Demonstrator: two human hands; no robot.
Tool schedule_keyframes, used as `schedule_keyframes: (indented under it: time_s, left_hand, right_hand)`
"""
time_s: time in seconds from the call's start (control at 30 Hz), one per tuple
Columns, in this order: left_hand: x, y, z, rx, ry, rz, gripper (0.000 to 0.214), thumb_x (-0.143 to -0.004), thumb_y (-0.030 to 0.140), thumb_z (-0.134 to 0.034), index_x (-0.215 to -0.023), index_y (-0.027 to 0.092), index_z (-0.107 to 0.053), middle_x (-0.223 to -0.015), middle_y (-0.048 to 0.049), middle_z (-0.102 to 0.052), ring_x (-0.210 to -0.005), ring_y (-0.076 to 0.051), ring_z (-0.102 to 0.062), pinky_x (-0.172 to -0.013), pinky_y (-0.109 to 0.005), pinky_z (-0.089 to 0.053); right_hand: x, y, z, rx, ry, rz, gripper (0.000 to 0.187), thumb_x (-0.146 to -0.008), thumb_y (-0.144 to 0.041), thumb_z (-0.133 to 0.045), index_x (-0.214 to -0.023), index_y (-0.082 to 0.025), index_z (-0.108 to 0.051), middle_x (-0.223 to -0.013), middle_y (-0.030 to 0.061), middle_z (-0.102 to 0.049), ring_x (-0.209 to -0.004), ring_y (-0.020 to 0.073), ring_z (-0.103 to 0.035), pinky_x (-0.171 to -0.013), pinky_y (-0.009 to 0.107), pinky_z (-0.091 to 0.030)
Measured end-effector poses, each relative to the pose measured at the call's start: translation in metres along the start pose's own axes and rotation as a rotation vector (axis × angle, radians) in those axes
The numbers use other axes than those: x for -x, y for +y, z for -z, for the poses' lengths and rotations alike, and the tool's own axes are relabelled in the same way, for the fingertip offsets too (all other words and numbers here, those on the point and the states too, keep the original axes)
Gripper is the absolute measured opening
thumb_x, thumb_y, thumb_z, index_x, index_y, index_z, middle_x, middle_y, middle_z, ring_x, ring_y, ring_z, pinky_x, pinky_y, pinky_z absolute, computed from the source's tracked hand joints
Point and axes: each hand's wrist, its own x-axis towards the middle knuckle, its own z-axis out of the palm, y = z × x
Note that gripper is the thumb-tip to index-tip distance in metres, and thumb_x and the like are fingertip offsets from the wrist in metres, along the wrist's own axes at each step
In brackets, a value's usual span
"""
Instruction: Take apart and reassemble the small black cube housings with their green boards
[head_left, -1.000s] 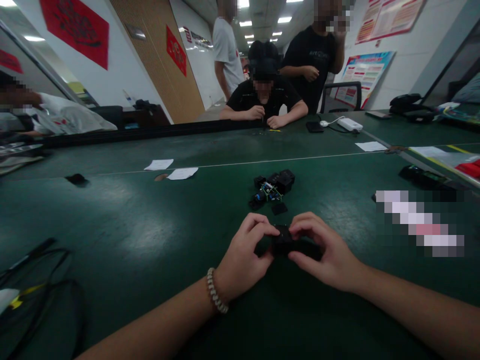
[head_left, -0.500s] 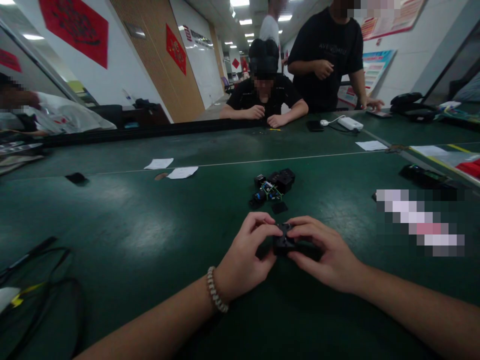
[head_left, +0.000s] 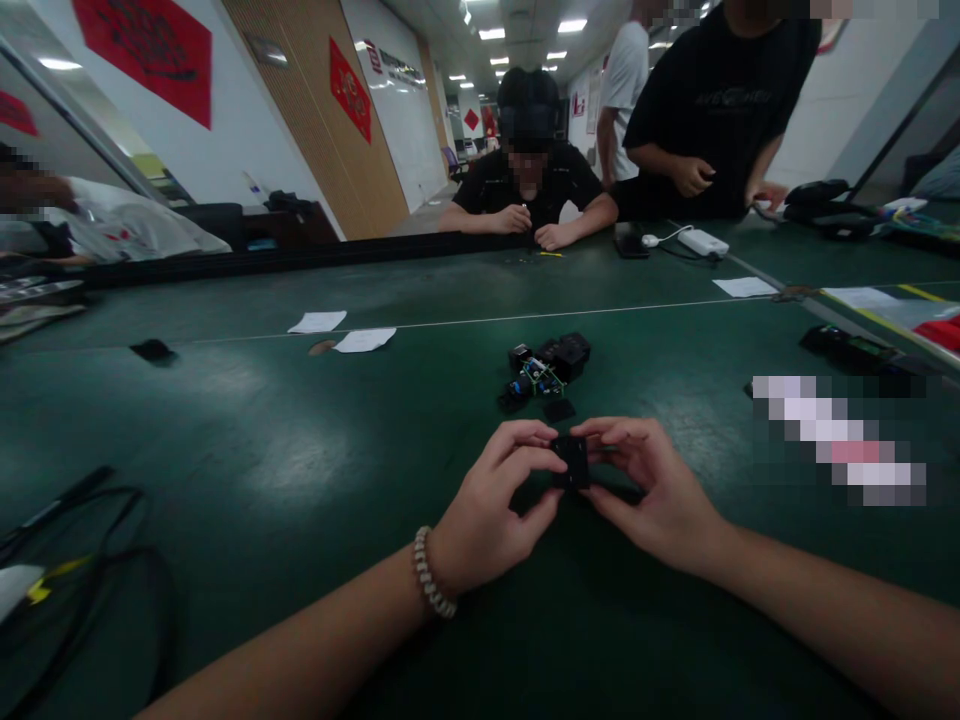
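My left hand point(head_left: 491, 505), with a bead bracelet at the wrist, and my right hand point(head_left: 656, 490) pinch a small black plastic block point(head_left: 572, 462) between thumb and fingers, just above the green table point(head_left: 300, 440). Both hands are closed on it, one from each side. A little beyond my hands lies a heap of small black parts with a green circuit board point(head_left: 546, 373), and a flat black piece point(head_left: 559, 409) lies beside it.
White paper slips point(head_left: 364, 340) and a black pad point(head_left: 152, 350) lie at the middle left. Cables point(head_left: 67, 560) lie at the near left. Across the table sits a person in black point(head_left: 529, 190); two more people stand at the back right near a white power strip point(head_left: 703, 242).
The black block has been lifted and turned upright between my fingers. The two standing people at the back have shifted to the right and one leans on the table.
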Motion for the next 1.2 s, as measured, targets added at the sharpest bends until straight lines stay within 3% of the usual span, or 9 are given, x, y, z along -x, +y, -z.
schedule_keyframes:
  time_s: [0.47, 0.9, 1.2]
  left_hand:
    - [0.0002, 0.0007, -0.0006, 0.006, 0.033, -0.014, 0.030, -0.085, 0.004, -0.070, -0.107, 0.022, -0.062, -0.122, -0.0103, -0.063, -0.116, -0.024, -0.065, -0.099, -0.044, -0.060]
    - [0.0025, -0.0076, -0.0010, 0.136, 0.059, 0.111, 0.026, -0.089, 0.017, -0.073, -0.113, 0.022, -0.063, -0.126, -0.0125, -0.066, -0.118, -0.026, -0.068, -0.103, -0.049, -0.059]
    - [0.0002, -0.0073, -0.0013, 0.291, 0.041, 0.215, 0.027, -0.090, 0.019, -0.072, -0.115, 0.020, -0.063, -0.124, -0.0112, -0.065, -0.115, -0.024, -0.070, -0.100, -0.042, -0.062]
  right_hand:
    - [-0.0005, 0.0012, 0.0016, -0.039, -0.029, -0.029, 0.045, -0.085, -0.005, -0.068, -0.118, -0.029, -0.047, -0.131, 0.0086, -0.056, -0.123, 0.0230, -0.066, -0.101, 0.043, -0.063]
    - [-0.0021, -0.0020, 0.0037, -0.085, -0.042, -0.139, 0.041, -0.089, -0.016, -0.074, -0.120, -0.027, -0.049, -0.118, 0.0084, -0.068, -0.103, 0.0210, -0.074, -0.092, 0.041, -0.066]
    - [-0.0024, -0.0014, 0.0056, -0.109, -0.038, -0.160, 0.038, -0.089, -0.017, -0.075, -0.119, -0.027, -0.053, -0.110, 0.0056, -0.069, -0.099, 0.0195, -0.072, -0.089, 0.039, -0.065]
